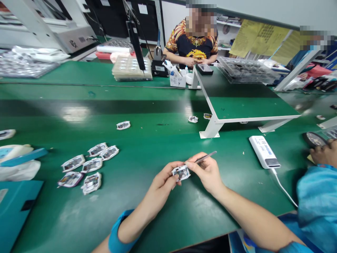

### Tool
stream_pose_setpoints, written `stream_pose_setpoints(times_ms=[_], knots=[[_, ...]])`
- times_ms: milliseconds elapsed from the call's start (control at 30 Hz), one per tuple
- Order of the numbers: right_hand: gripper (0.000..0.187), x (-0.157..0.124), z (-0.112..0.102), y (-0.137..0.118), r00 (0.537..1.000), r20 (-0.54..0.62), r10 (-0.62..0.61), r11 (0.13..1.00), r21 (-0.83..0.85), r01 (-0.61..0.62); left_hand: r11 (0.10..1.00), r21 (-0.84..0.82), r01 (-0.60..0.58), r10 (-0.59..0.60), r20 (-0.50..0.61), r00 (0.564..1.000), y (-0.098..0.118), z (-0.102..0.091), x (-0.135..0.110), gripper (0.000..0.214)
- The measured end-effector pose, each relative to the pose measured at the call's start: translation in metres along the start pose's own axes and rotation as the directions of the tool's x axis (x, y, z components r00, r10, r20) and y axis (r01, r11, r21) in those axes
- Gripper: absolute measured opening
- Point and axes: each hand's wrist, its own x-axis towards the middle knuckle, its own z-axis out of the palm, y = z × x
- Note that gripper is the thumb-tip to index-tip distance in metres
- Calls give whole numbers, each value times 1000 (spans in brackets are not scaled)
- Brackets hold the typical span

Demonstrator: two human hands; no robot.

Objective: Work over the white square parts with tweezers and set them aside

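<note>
Between the thumb and fingers of my left hand is a small white device housing, its circuit parts facing up. My right hand is closed around slim metal tweezers. Their back end sticks out to the upper right, while the tips are hidden near the housing's upper edge. The thumb and forefinger of that hand meet the housing's right side. Several similar open housings lie grouped on the green bench to the left, one of them with a purple rim.
A white-legged green shelf stands ahead on the right. Near it lies a white power unit with a cable. A teal case fills the near left corner. One co-worker sits opposite; another's hand shows at far right.
</note>
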Motion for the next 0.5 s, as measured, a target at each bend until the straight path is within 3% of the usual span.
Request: stream_pose_setpoints(times_ms=[500], knots=[[13,0,-1,0,1000,10,-28,999,-44,28,995,89,-47,45,24,999,2,-6,1,30]])
